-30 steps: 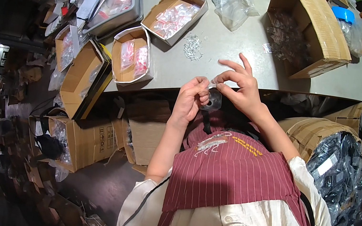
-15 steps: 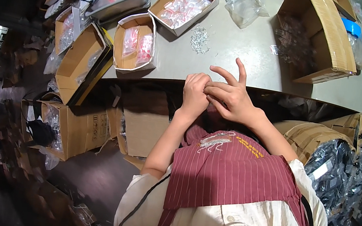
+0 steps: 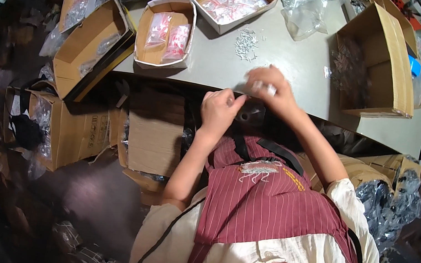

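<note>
At the table's front edge my left hand is closed, its thumb and fingers pinched together. What it holds, if anything, is too small to make out. Just right of it and a little higher, my right hand is curled and partly smeared by motion. A small whitish thing shows at its fingers, its kind unclear. Beyond the hands, a loose pile of small silvery metal pieces lies on the grey table. Left of the pile, an open carton tray holds small clear bags with red edges.
Another tray of small bags stands behind the pile, beside a clear plastic bag. To the right, a tipped cardboard box holds dark pieces. A brown carton leans at the table's left end. Cartons stand below the table.
My hands have come apart slightly. The right fingers, stretched out before, are now curled, with a whitish thing showing. The view has shifted a little.
</note>
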Motion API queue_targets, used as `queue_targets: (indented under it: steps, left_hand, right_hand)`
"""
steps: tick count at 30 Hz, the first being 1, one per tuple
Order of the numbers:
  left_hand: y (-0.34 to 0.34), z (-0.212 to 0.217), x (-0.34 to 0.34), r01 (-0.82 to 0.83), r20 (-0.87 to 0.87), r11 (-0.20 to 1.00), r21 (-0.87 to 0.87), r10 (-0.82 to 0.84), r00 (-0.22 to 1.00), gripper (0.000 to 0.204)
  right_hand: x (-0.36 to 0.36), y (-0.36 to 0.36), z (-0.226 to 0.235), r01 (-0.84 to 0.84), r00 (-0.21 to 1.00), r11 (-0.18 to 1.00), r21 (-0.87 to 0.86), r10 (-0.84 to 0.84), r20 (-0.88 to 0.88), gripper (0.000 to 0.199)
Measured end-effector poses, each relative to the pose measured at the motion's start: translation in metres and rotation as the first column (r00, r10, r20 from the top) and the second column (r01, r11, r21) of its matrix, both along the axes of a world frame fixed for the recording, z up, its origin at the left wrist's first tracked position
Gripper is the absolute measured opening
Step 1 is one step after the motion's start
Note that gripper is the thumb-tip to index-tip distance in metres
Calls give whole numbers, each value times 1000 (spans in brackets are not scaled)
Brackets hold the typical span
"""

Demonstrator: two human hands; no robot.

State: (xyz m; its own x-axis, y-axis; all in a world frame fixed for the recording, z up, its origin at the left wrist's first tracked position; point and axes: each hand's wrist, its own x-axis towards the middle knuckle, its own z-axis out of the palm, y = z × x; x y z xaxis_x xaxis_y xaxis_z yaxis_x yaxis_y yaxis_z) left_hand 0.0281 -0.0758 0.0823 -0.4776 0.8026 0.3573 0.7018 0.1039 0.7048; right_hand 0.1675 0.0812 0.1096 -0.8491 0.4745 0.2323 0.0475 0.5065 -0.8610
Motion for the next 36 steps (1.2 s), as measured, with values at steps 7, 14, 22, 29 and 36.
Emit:
queue_targets:
  steps: [7, 14, 22, 29, 36]
  left_hand:
    - [-53, -52, -20, -197, -32, 963, -182, 195, 980, 43]
    - [-71, -112, 1, -118, 51, 918, -378, 148, 988, 37]
    - [-46, -116, 16, -25, 157, 901, -432, 103, 982, 33]
    - [-44, -94, 5, -105, 172, 941, -321, 167, 971, 35]
    - [-43, -44, 9, -50, 204, 993, -104, 71, 976, 17]
  right_hand:
    - [-54, 119, -102, 310, 909, 836, 454, -400, 116, 63]
    - [-105, 116, -89, 29, 978, 888, 459, -119, 170, 60]
    - [-56, 65, -69, -138, 962, 801, 583, -32, 271, 65]
    - [-21, 18, -39, -58, 994, 829, 557, -2, 107, 59]
    - [-17, -64, -6, -302, 953, 863, 406, 285, 103, 36]
